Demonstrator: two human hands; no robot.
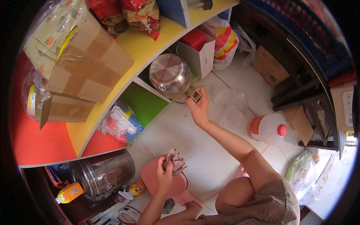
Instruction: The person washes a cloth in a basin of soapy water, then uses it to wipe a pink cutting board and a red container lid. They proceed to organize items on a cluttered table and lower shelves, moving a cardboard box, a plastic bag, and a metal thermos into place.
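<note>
My right hand (200, 109) grips the drab plastic handle (194, 93) of a shiny stainless steel pot (169, 76). The pot's round base faces up toward me, at the opening of a low shelf compartment. A crumpled greyish-pink cloth (175, 161) is bunched in my left hand (164, 174), between thumb and fingers. Below that hand stands a pink plastic bucket (150, 175), whose inside is mostly hidden from me.
A curved yellow-topped shelf unit (140, 36) carries cardboard boxes (87, 59). Beside the pot is a white box (206, 57). A clear plastic bag (229, 101) and a red-capped jug (267, 128) are on the tiled floor (202, 157). A large metal canister (105, 174) sits lower left.
</note>
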